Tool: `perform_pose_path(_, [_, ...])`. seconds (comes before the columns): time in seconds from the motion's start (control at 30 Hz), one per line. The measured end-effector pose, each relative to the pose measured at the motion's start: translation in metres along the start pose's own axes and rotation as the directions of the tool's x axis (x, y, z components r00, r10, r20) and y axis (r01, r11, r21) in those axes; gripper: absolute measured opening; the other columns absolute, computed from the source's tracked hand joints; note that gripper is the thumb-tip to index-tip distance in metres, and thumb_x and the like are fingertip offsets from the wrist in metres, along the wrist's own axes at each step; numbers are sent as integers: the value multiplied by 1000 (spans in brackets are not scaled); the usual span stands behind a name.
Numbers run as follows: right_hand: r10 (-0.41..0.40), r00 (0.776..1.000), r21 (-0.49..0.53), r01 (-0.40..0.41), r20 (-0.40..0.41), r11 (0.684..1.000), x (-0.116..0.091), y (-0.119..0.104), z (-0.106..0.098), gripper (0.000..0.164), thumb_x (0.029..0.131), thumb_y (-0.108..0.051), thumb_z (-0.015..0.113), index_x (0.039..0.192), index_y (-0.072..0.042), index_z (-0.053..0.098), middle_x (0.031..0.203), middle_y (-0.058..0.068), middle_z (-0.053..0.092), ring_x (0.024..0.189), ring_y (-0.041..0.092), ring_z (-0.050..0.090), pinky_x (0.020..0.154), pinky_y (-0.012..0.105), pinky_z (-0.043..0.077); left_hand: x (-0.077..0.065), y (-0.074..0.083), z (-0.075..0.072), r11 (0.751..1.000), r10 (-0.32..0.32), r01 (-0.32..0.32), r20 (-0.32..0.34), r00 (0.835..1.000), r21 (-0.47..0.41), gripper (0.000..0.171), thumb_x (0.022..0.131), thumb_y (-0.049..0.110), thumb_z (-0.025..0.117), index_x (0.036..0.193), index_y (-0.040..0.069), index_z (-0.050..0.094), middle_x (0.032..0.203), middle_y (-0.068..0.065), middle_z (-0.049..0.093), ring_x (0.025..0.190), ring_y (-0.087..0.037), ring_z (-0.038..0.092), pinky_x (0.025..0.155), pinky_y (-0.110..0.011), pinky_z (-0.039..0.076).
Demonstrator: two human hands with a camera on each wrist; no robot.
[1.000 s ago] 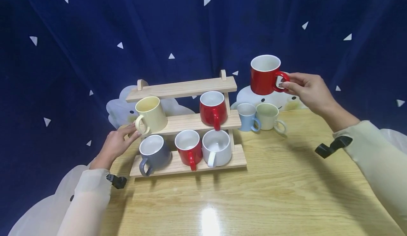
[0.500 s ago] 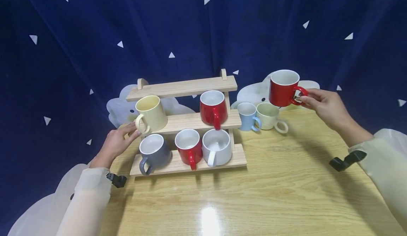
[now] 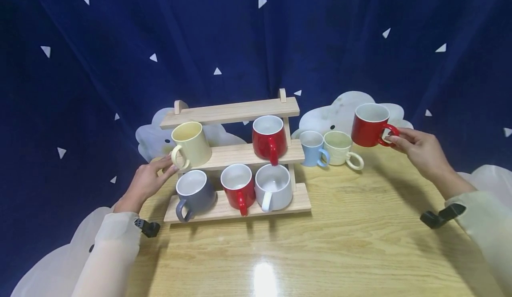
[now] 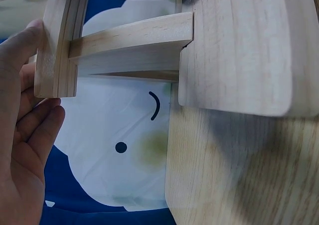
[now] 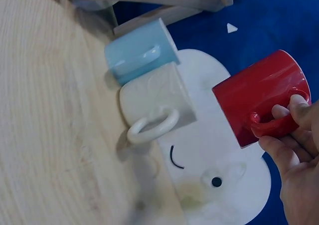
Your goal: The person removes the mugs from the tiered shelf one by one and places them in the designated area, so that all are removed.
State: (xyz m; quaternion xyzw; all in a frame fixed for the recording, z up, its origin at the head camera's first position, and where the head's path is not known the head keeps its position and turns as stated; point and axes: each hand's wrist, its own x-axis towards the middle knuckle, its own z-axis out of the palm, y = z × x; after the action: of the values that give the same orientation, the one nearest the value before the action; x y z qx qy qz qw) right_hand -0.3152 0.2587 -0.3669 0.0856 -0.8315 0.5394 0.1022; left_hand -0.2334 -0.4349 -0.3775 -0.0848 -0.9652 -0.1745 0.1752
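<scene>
My right hand grips a red mug by its handle, upright and above the table at the right. In the right wrist view the fingers curl round that handle. With thumb and fingers my left hand holds the left end of the middle board of a wooden tiered rack. Beside it on that board stands a yellow mug, with a rounded red mug at the other end. The bottom board bears a grey-blue mug, a smaller red mug and a white mug.
Right of the rack, a light blue mug and a cream mug stand side by side on the wooden table. Behind hangs a dark blue curtain with white triangles and cloud shapes.
My right hand has carried the red mug rightward and down, away from the rack. The left hand has stayed at the rack, and the other mugs stand where they were.
</scene>
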Motion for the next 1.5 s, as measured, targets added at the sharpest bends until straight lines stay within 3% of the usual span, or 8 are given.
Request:
perform_pose_path(0.4, [53,998,-27,-53,-16,998,-8,33,-4,56,98,-26,62,136,13,48,90,-28,66,82,-11,63,69,8,50,0,0,1,1000,-14,14,1,1000,-2,51,96,44,60,131,7,62,137,-18,54,122,-47,51,101,-63,37])
perform_pose_path(0.67, [43,999,-88,-45,-26,995,-9,55,-6,52,97,-31,62,128,11,55,88,-29,67,80,-12,62,67,8,49,0,-2,2,1000,-18,18,6,1000,1,51,96,45,60,131,7,62,137,-17,54,122,-47,50,101,-63,37])
perform_pose_path(1.0, [71,997,28,-70,-18,997,-8,77,0,53,98,-22,62,132,15,49,87,-26,67,79,-10,63,67,9,51,1,-1,1,1000,-20,20,15,1000,2,52,96,45,59,132,7,62,138,-16,54,123,-46,50,101,-63,37])
perform_pose_path(1.27, [29,999,-134,-32,-22,990,-6,85,2,53,99,-28,60,132,14,52,86,-33,62,79,-16,55,65,5,44,1,-1,1,1000,-20,20,7,1000,2,51,96,44,60,131,8,62,138,-15,53,122,-46,51,100,-63,38])
perform_pose_path(1.5, [41,998,-99,-45,-39,994,-3,95,7,53,98,-28,62,131,13,53,87,-29,65,79,-15,55,66,5,44,0,0,0,999,-51,51,36,998,-7,54,96,48,58,134,10,61,140,-16,51,125,-47,48,101,-64,37])
